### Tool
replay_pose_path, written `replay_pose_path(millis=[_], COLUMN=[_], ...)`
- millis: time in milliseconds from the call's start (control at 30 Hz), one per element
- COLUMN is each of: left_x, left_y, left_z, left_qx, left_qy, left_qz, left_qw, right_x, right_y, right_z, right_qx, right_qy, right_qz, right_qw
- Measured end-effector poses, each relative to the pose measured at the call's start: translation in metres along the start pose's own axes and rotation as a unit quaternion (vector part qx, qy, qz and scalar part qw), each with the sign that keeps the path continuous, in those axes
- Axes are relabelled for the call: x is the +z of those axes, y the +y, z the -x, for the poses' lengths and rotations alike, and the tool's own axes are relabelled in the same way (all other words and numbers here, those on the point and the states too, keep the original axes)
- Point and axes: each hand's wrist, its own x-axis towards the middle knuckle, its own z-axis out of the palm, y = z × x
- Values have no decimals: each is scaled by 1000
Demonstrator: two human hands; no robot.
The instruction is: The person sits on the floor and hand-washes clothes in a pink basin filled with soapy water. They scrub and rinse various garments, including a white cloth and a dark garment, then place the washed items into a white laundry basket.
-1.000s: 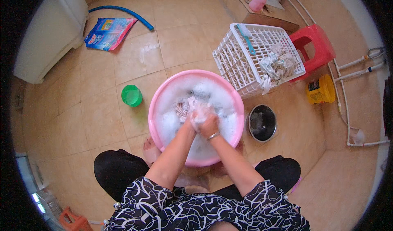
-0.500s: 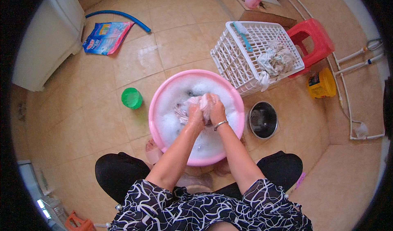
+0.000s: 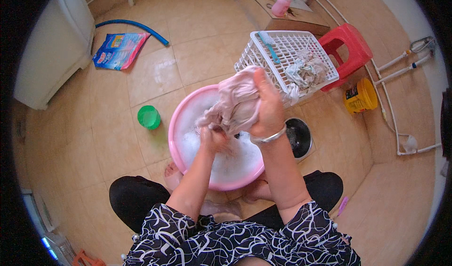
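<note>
A wet, pale pink cloth (image 3: 235, 101) is stretched between my two hands above a round pink basin (image 3: 175, 146) of white suds. My right hand (image 3: 269, 106), with a silver bangle at the wrist, grips the cloth's upper right side and is raised over the basin's right rim. Lower down, my left hand (image 3: 214, 139) is closed round the cloth's bottom end, just above the foam (image 3: 226, 169); its fingers are slightly blurred. The cloth hides the far part of the basin.
Right of the basin, a white plastic basket (image 3: 301, 44) bears a brush (image 3: 269, 47) and crumpled cloths (image 3: 306, 70). Near it are a red stool (image 3: 351, 49), a yellow bucket (image 3: 361, 96) and a metal bowl (image 3: 299, 136). Leftward are a green cup (image 3: 149, 117), a detergent bag (image 3: 120, 51) and a blue hose (image 3: 136, 24).
My right hand has lifted the pink cloth up and to the right out of the suds, spreading it. My left hand has shifted slightly left and lower. The view has shifted slightly.
</note>
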Motion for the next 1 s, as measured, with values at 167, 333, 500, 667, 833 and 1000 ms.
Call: replay_pose_path(millis=[167,333,500,667,833,1000], left_x=[30,36,29,1,-15,-9], left_y=[40,72,71,59,45,17], left_z=[-15,-6,-11,-16,-17,-9], left_qx=[176,228,314,264,70,-207], left_qy=[42,-9,184,203,196,256], left_qz=[-87,-121,-276,-678,-915,-809], left_qw=[980,966,889,655,345,487], right_x=[-6,-92,-225,-281,-277,-297], right_y=[-38,-5,87,135,175,195], right_z=[12,-2,-16,-16,-2,-22], right_qx=[-25,-53,-99,-6,196,272], right_qy=[12,127,208,238,94,248], right_qz=[-98,-11,382,586,748,700], right_qw=[995,990,895,774,627,612])
